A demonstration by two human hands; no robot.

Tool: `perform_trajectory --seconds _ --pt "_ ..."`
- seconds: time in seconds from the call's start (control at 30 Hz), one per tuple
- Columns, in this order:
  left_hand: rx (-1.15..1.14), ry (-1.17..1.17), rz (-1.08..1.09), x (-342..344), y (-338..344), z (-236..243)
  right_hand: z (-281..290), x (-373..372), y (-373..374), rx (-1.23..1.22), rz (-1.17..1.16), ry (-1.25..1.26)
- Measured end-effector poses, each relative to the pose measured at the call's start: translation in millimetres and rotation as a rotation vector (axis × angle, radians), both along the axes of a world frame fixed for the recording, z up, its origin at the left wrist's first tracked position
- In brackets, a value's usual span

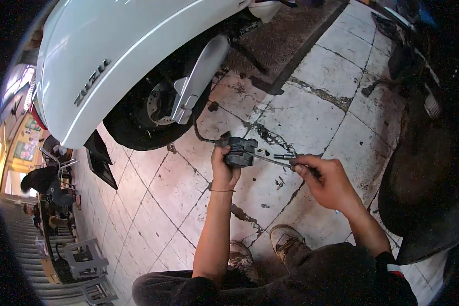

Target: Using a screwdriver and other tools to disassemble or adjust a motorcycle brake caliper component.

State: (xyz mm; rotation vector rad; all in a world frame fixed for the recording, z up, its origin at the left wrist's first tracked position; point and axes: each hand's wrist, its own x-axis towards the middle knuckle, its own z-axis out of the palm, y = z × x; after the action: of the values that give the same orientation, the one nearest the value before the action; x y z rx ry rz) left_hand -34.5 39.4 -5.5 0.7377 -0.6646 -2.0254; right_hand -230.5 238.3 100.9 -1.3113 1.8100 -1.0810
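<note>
- Left hand (pixel 224 168): fingers gripping dark-grey metal caliper (pixel 239 152) above white-tiled floor (pixel 143 204).
- Right hand (pixel 322 178): fingers wrapped round steel-shafted screwdriver (pixel 273 162); slip could gouge left hand.
- Pulling could strain thin black hose (pixel 201 138).

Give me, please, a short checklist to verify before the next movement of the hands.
1. Grey caliper held: ok, left hand grips it.
2. Screwdriver held: ok, right hand grips its handle.
3. Screwdriver tip well seated: cannot tell, it is lost against the caliper.
4. Dark hose firmly joined to the caliper: cannot tell, the joint is unclear.
5. Small parts gathered: not ok, they lie scattered on the tiled floor.
</note>
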Motion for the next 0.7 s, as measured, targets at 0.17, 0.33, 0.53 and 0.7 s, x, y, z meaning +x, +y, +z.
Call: perform_trajectory --seconds 0.17,0.33,0.53,0.7 --pt "0.054 0.137 0.021 3.9 -12.9 1.7 -14.3 -3.6 -4.7 -0.080 -0.048 -0.095" --pt "0.012 0.203 -0.041 11.5 -11.4 11.7 -14.8 -2.1 3.4 -0.032 -0.065 -0.204" --pt "0.019 0.164 -0.058 20.0 -12.3 -1.8 3.4 7.6 7.9 -0.092 -0.071 -0.081" --pt "0.005 0.144 -0.083 24.8 -9.4 -1.3 8.8 8.0 1.6 -0.134 0.060 0.015"
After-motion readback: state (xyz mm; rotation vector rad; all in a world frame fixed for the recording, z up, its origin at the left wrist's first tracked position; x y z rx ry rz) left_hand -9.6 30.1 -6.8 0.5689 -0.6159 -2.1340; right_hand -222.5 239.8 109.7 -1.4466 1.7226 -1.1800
